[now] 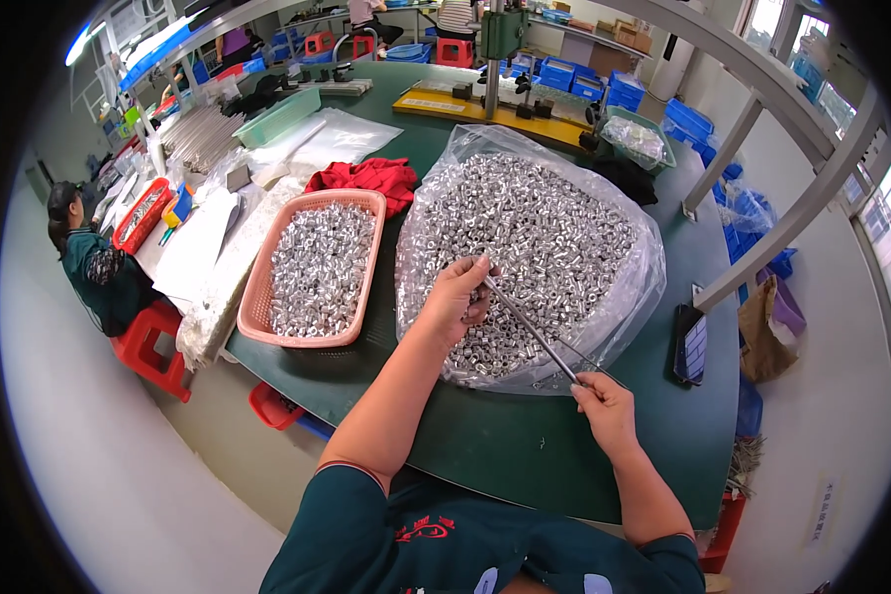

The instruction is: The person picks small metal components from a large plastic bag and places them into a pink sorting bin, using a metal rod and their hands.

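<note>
Head view: both hands on one slim grey metal rod (533,331), slanting over the near part of the big clear plastic bag (645,267). Left hand (457,299) pinched, thumb and fingers together on the rod's far-left end; can't tell if a small part sits in that grip. Right hand (606,408) clamped on the near-right end, thumb on top, just off the bag's near edge. A thinner dark wire (586,357) runs beside the rod toward the right hand; can't tell if it's joined. Bag lies open on the dark green table (495,445), heaped with small silver tubular metal pieces (554,218). Left of it: pink perforated plastic basket (258,297), similar pieces inside. Crumpled red cloth (381,182) just beyond the basket, near the bag. Far side: long yellow fixture base (513,127) with black clamps. Far left: pale green plastic tray (282,117). Right edge: black phone (690,346), screen lit, by the foot of the grey metal frame (762,259). Left, beyond the table: co-worker in a dark green top (104,267) on a red plastic stool (153,346).
</note>
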Demonstrator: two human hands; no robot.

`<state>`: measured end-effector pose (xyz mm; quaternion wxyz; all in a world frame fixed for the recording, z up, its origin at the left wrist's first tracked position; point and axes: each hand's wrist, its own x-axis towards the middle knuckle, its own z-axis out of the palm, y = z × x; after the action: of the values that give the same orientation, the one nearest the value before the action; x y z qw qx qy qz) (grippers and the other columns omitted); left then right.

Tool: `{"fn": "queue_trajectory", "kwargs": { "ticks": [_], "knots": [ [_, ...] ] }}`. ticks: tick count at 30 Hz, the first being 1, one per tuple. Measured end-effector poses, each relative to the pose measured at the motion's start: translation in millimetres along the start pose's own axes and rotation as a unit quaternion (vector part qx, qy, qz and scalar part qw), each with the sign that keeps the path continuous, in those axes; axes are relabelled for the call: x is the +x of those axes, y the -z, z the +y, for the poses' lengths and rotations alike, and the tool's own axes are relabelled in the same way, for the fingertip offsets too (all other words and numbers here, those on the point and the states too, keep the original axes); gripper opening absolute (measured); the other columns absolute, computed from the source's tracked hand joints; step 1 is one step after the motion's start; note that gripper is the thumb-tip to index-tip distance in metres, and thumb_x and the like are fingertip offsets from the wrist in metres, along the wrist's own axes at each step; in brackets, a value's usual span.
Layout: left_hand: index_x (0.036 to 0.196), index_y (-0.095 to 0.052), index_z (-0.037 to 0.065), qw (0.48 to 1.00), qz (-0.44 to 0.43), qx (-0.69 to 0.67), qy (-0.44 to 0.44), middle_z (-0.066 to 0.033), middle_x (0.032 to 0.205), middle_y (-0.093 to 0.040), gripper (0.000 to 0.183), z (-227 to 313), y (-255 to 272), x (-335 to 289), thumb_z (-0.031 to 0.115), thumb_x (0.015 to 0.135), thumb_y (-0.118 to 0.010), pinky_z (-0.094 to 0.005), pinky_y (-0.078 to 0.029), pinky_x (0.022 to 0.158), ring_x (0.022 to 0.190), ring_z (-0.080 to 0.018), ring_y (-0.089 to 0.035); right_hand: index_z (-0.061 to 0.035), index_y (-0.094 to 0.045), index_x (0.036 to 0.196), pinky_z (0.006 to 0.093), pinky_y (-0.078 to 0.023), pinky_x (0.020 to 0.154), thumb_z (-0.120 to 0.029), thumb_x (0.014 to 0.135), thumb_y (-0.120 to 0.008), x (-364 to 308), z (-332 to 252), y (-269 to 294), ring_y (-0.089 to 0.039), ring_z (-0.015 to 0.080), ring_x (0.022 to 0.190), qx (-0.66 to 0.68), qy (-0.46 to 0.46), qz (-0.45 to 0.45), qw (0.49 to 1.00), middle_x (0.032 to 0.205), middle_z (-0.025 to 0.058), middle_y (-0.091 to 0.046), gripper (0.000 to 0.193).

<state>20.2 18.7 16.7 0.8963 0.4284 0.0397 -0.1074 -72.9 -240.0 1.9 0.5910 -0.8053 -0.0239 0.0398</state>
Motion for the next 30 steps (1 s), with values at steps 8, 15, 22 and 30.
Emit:
{"fn": "queue_trajectory", "kwargs": {
  "ticks": [8,15,22,30],
  "knots": [
    [0.093,-0.053,0.003,0.998,0.027,0.02,-0.055,-0.0007,0.063,-0.047,0.026,-0.5,-3.4,-1.2,0.028,0.091,-0.051,-0.0215,-0.024,0.037,0.042,-0.0066,-0.036,0.0037,-0.061,0.097,0.0177,-0.039,0.054,-0.004,0.08,-0.062,0.1,-1.8,1.1,-0.049,0.0046,0.058,-0.002,-0.012,-0.002,1.0,0.066,-0.0011,-0.054,0.018],
    [0.093,-0.053,0.003,0.998,0.006,0.006,-0.059,-0.0005,0.063,-0.047,0.024,-0.6,0.0,-0.4,0.027,0.092,-0.051,-0.0215,-0.025,0.038,0.042,-0.0068,-0.036,0.0034,-0.061,0.097,0.0184,-0.039,0.053,-0.005,0.08,-0.062,0.1,-4.2,2.0,-0.049,0.0047,0.058,0.006,-0.015,0.004,1.0,0.066,-0.0011,-0.054,0.019],
    [0.088,-0.054,0.002,0.992,0.015,0.078,-0.101,0.0026,0.059,-0.043,0.02,-5.1,-4.3,-0.1,0.023,0.089,-0.056,-0.0204,-0.023,0.037,0.042,-0.0044,-0.034,0.0026,-0.062,0.095,0.0197,-0.041,0.055,-0.005,0.08,-0.062,0.2,1.8,4.6,-0.051,0.0053,0.059,-0.037,0.026,0.013,0.999,0.067,0.0001,-0.056,0.017],
    [0.095,-0.055,0.003,0.994,0.01,0.065,-0.093,0.0022,0.059,-0.044,0.022,-4.9,-18.4,-6.5,0.024,0.09,-0.053,-0.02,-0.026,0.039,0.041,-0.0047,-0.033,0.0023,-0.061,0.097,0.0198,-0.04,0.055,-0.006,0.081,-0.062,-1.2,-6.3,2.8,-0.05,0.0051,0.06,0.029,-0.031,-0.016,0.999,0.068,-0.0001,-0.056,0.018]
  ]
}}
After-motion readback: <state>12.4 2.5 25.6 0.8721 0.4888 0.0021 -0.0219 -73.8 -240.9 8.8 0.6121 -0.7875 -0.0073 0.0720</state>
